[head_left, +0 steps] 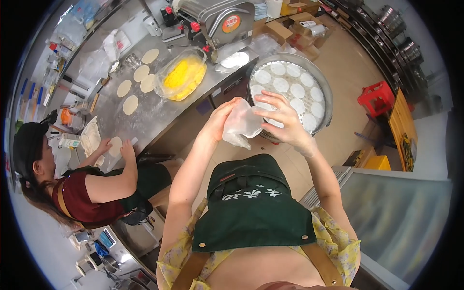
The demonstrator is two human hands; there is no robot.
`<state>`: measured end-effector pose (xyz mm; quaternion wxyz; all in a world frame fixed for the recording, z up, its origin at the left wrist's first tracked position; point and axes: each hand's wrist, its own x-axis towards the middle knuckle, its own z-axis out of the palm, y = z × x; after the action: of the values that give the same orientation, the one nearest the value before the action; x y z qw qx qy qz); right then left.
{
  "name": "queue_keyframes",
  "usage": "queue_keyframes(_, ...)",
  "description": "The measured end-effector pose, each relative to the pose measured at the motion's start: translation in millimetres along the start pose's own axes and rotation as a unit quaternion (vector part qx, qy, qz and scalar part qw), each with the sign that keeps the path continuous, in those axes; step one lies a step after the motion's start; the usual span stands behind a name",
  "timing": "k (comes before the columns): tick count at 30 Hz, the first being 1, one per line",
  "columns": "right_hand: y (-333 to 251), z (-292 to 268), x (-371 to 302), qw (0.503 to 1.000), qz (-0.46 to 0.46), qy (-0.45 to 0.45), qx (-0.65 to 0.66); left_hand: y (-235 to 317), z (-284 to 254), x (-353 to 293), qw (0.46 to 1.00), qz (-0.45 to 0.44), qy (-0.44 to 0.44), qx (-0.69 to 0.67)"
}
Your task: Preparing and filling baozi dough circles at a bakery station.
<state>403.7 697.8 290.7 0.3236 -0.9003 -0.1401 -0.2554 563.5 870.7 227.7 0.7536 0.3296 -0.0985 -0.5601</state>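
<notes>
A clear, crumpled plastic glove hangs between my two hands, in front of my dark green apron. My left hand grips its left side, the fingertips partly hidden by the plastic. From the right, my right hand meets the glove with fingertips and thumb, its upper fingers spread; a thin clear film seems to cover this hand down to the wrist. Just beyond it stands a big round metal steamer pan, its perforated base laid with several white paper rounds.
To the left, a co-worker handles a dough round at the steel table. More dough rounds, a plastic-lined bowl of yellow filling and a dough machine are there. A red crate stands right.
</notes>
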Motion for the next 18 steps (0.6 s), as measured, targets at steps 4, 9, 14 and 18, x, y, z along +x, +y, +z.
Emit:
queue_keyframes(4,2,0,-2,0.999,0.046,-0.020,-0.015,1,3,6,0.997,-0.030,0.032,-0.056)
queue_keyframes(9,22,21,15,0.995,0.088,-0.012,0.035,-13,-31,25,0.997,-0.059,0.007,-0.053)
queue_keyframes(14,55,39,45,0.936,0.327,-0.025,0.124,4,-49,28,0.700,0.288,0.306,0.578)
queue_keyframes(18,67,44,52,0.907,0.408,-0.062,0.088,10,19,-2,0.539,0.470,0.053,0.697)
